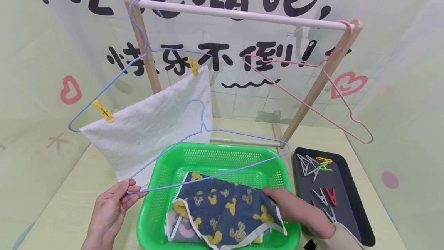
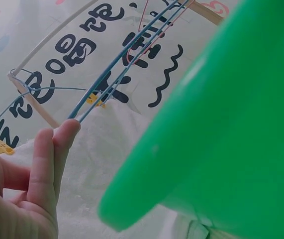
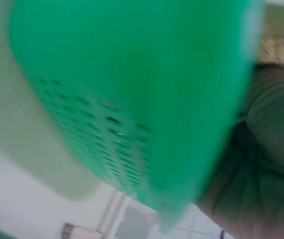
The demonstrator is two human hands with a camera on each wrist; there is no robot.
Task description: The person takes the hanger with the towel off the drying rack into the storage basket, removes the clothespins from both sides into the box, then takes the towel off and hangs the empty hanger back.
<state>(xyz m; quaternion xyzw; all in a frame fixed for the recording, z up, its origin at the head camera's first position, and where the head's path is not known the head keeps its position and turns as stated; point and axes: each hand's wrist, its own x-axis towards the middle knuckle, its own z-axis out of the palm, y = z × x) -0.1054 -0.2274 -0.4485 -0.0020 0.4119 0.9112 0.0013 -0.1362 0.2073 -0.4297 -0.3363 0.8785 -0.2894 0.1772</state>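
Observation:
My left hand [image 1: 112, 207] pinches the lower left corner of a blue wire hanger [image 1: 203, 127], holding it tilted above the green basket [image 1: 146, 207]. In the left wrist view the fingertips [image 2: 68, 130] meet the hanger's wires. My right hand [image 1: 282, 201] grips a navy towel [image 1: 225, 213] with yellow mouse-shaped patterns by its right upper edge, inside the basket. Under it lies a folded greyish-pink cloth [image 1: 182, 228]. The right wrist view is blurred, with the basket's wall [image 3: 107, 74] covering much of it and the fingertips hidden.
Behind the basket stands a rack with a white bar [image 1: 239, 14]. A white towel [image 1: 149, 126] hangs at left from another blue hanger [image 1: 104, 90] by yellow clips [image 1: 103, 111]. A pink hanger [image 1: 324, 65] hangs at right. A dark tray [image 1: 341, 196] holds several clothespins [image 1: 322, 196].

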